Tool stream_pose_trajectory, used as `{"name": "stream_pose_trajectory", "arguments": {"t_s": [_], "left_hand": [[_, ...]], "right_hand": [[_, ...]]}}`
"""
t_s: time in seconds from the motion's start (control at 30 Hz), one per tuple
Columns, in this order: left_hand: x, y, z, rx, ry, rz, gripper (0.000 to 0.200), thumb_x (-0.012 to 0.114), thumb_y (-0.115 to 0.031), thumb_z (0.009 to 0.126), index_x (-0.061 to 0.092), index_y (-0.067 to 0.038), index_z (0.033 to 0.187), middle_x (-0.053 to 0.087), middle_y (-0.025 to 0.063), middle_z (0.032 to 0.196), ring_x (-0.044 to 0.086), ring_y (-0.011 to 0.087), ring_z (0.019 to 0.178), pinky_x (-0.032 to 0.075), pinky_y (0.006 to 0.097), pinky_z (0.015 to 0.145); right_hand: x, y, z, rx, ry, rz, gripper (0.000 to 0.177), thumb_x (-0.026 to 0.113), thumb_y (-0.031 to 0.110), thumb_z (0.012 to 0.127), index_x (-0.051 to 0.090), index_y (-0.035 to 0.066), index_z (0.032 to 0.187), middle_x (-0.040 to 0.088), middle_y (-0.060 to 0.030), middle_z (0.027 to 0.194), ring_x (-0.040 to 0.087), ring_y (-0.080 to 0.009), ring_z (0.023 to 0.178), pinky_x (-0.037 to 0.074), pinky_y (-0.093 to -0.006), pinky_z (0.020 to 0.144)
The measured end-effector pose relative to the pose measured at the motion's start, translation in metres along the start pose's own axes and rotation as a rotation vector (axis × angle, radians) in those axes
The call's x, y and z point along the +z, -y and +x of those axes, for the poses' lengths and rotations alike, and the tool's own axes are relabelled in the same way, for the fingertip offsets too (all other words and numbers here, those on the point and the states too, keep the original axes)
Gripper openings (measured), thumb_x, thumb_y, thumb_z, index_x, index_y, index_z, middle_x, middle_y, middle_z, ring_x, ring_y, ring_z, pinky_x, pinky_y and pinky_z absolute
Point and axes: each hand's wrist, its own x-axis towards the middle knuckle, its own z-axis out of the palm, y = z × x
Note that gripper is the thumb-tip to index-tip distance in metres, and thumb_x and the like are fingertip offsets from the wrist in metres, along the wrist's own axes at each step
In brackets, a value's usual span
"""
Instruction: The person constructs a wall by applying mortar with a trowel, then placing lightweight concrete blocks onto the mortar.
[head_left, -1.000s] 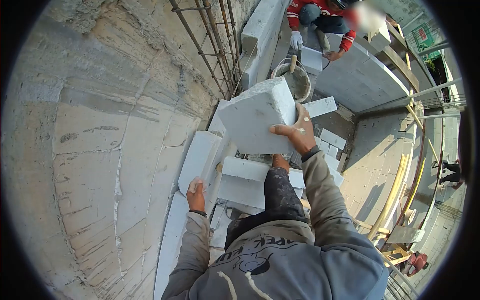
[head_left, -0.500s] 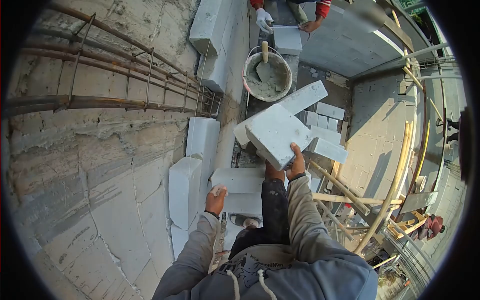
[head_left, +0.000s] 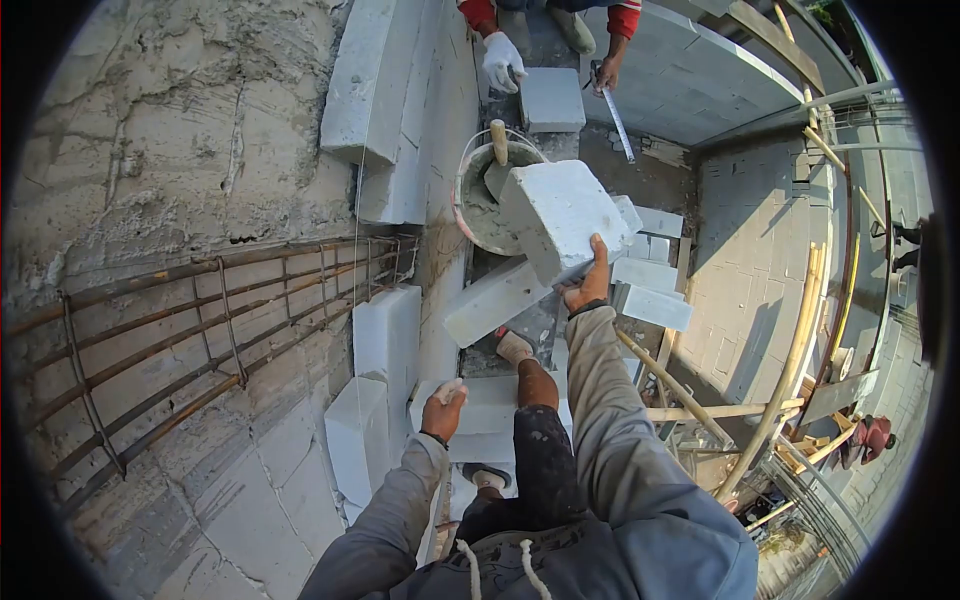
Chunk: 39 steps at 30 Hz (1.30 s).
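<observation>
A pale grey block [head_left: 565, 215] is held up and tilted in my right hand [head_left: 588, 275], with the thumb on its near face and the fingers under its lower edge. It partly covers a bucket of mortar [head_left: 470, 210], where a trowel [head_left: 498, 145] with a wooden handle stands. Beneath the held block, a longer block [head_left: 495, 302] lies at an angle. My left hand [head_left: 443, 410] is closed, its fingers curled together above the blocks by my feet; whether something small is inside cannot be made out.
Rusty rebar [head_left: 225, 330] runs along the wall at left, beside a taut string. A co-worker at the top has a gloved hand [head_left: 502, 62] near another block [head_left: 552, 100] and holds a tape measure [head_left: 617, 125]. Bamboo poles [head_left: 800, 370] stand at right.
The held block has moved up over the bucket and turned. One foot has come forward into view. The co-worker's hands have parted from the block, the tape now hanging from one hand.
</observation>
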Motion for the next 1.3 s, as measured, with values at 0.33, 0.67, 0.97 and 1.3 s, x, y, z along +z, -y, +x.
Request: {"name": "stream_pose_trajectory", "arguments": {"t_s": [0.33,0.67,0.97,1.3], "left_hand": [[-0.008,-0.004,0.028,-0.003,-0.022,-0.004,0.036,0.056,-0.026,0.091,0.057,-0.007,0.122,0.065,0.0042,0.102,0.061,0.0126,0.086,0.045,0.0261,0.071],[0.013,-0.04,0.039,-0.045,0.002,-0.023,0.038,0.06,-0.02,0.089,0.055,0.005,0.119,0.066,0.0088,0.097,0.063,0.0153,0.087,0.049,0.026,0.078],[0.016,-0.038,0.062,0.002,0.027,-0.067,0.037,0.058,-0.024,0.09,0.056,0.001,0.117,0.066,0.008,0.1,0.063,0.0139,0.087,0.047,0.0255,0.073],[0.008,-0.034,0.069,-0.015,0.029,-0.075,0.039,0.06,-0.02,0.088,0.055,0.006,0.118,0.065,0.0109,0.101,0.063,0.0167,0.09,0.051,0.0275,0.08]], "right_hand": [[0.059,0.028,0.052,-0.026,0.004,0.122,0.094,0.07,0.055,0.068,0.028,0.017,0.143,0.032,-0.0127,0.144,0.032,-0.0359,0.13,0.025,-0.0623,0.101],[0.103,0.046,0.056,0.0,0.035,0.163,0.088,0.068,0.055,0.071,0.031,0.017,0.141,0.036,-0.0109,0.141,0.034,-0.0339,0.129,0.026,-0.0617,0.1],[0.136,0.063,0.101,-0.022,0.301,-0.294,0.1,0.063,0.059,0.079,0.018,-0.003,0.142,0.028,-0.0239,0.141,0.041,-0.0353,0.125,0.043,-0.0463,0.096],[0.079,0.049,0.118,-0.009,0.182,-0.437,0.047,0.058,0.044,0.088,0.054,0.002,0.109,0.065,-0.0097,0.093,0.065,-0.0231,0.081,0.055,-0.0349,0.073]]}}
